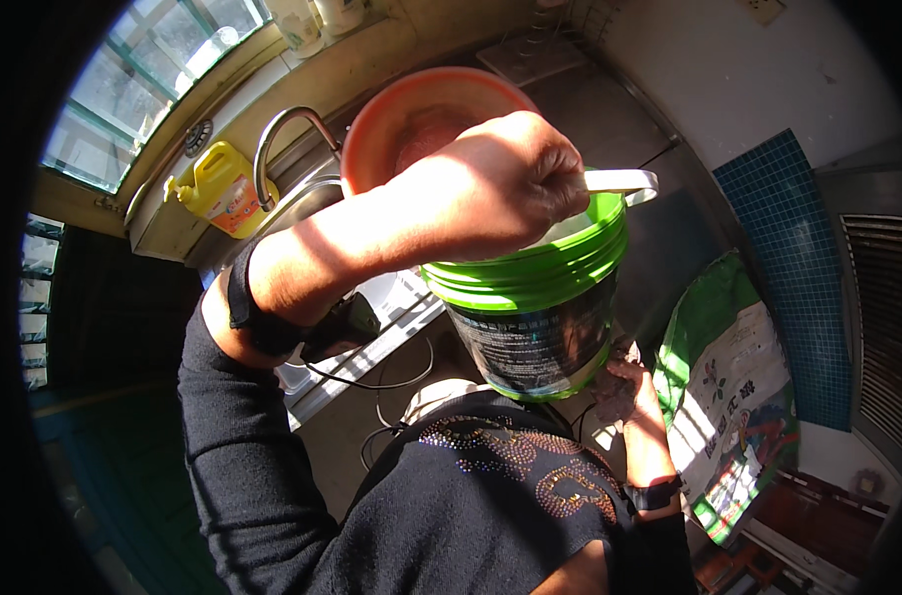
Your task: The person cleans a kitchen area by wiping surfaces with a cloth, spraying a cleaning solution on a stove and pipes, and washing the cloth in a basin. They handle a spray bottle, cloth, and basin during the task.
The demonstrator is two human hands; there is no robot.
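The left hand (530,188) grips the white handle (624,182) of a green-rimmed bucket (535,342); the right hand (631,382) holds a crumpled cloth (611,399) beside its base.

On my feed I see a sunlit, green-framed glass window (109,129), a plain white wall (768,84) and a blue grid-patterned panel (790,248).

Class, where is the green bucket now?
In the head view, the bucket is just right of centre, between the left hand gripping its handle and the right hand near its base.
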